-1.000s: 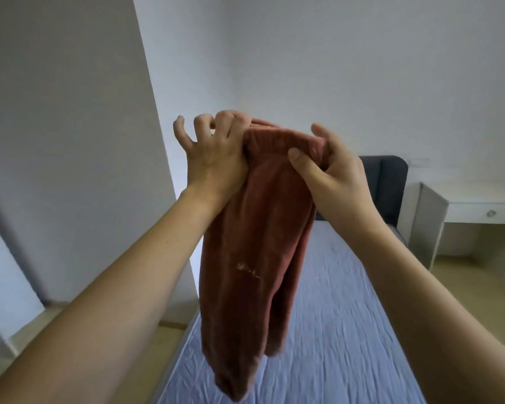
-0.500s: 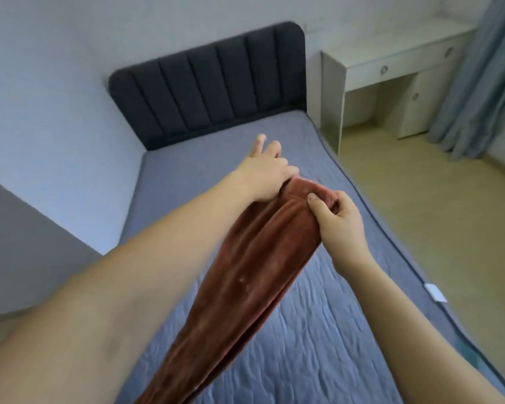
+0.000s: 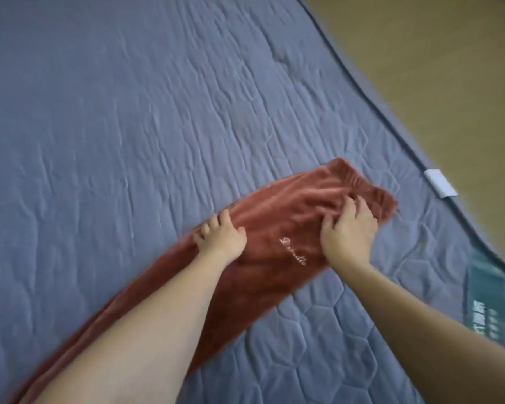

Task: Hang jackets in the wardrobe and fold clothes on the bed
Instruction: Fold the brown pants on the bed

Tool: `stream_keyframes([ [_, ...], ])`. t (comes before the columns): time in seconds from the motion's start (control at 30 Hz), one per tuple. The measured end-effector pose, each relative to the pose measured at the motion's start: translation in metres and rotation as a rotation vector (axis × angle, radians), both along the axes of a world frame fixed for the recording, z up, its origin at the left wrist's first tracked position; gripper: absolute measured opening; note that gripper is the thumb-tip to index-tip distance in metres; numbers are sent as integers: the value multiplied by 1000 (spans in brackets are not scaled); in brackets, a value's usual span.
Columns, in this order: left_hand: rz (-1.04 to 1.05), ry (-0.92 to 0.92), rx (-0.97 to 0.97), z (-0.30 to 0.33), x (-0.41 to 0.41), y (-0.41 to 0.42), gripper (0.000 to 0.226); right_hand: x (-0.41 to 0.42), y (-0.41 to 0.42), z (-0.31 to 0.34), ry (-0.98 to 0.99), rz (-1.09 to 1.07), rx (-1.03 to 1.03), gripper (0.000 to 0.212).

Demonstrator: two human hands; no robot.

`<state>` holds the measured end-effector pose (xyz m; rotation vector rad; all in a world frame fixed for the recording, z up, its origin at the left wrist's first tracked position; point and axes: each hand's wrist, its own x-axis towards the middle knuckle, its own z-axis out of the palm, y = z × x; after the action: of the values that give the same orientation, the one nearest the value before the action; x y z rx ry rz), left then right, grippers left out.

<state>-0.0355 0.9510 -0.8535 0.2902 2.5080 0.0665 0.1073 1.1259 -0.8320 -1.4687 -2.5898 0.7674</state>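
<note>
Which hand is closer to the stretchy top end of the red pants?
The right hand, its fingers by the gathered waistband of the red pants. The left hand rests farther down the leg.

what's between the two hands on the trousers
In the head view, a stretch of the rust-red trousers with pale embroidered script lies between the left hand and the right hand; nothing else sits there.
</note>
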Motion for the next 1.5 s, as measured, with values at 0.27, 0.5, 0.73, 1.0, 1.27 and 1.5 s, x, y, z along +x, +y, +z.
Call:
stream_keyframes([
  [0.27, 35, 178, -39, -26, -11, -140, 67, -48, -103, -53, -394, 543, -90, 65],
  [0.5, 35, 75, -106, -13, -3, -291, 43, -74, -194, -27, -337, 839, 96, 82],
  [0.73, -8, -235, -345, -9, 20, -427, 48, -144, -344, -19, -500, 1438, 122, 65],
  [1.0, 276, -73, -351, -4, 13, -516, 38, -180, -395, -24, -563, 1056, 304, 47],
  [1.27, -65, -337, -325, 7, -8, -566, 52, -20, -537, -18, -215, 1210, 63, 58],
  [1.5, 441, -317, 255, -6, -16, -588, 47, 3, -608, -35, -444, 1273, 83, 83],
])
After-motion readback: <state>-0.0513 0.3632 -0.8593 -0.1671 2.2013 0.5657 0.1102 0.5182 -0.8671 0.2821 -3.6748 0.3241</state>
